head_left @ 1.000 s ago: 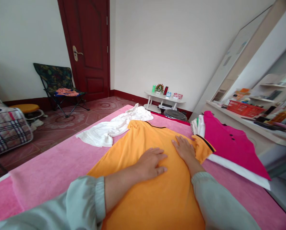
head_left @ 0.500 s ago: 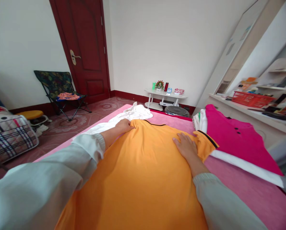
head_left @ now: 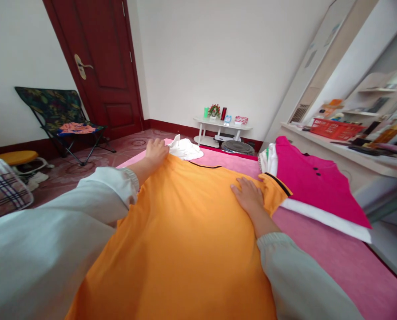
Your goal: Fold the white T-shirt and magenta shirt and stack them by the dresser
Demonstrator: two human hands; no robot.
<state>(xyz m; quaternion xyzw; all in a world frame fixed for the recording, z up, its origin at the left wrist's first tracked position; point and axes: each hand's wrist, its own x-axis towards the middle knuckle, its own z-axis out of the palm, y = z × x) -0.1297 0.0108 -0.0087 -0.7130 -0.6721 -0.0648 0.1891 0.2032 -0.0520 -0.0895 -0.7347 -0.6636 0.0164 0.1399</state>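
Note:
An orange T-shirt [head_left: 198,226] with black trim at the collar and sleeve lies spread over the pink bed cover [head_left: 321,249]. My left hand [head_left: 156,152] is closed on the shirt's far left shoulder, drawing creases across the cloth. Flat on the shirt's right shoulder, close to the sleeve, rests my right hand [head_left: 248,193] with its fingers apart. Beyond my left hand lies a crumpled white garment [head_left: 187,149]. To the right of the orange sleeve, a magenta top [head_left: 321,182] lies on a stack of white and other folded clothes.
A dresser ledge with a red basket [head_left: 336,129] runs along the right. Against the far wall stands a small white table [head_left: 223,123]. A folding chair [head_left: 65,113], a yellow stool [head_left: 15,157] and a plaid item [head_left: 5,186] are at the left.
My left hand has moved left and away with the shirt's shoulder, stretching the cloth out over part of the white garment. My right hand stays on the right shoulder. The view has turned slightly right.

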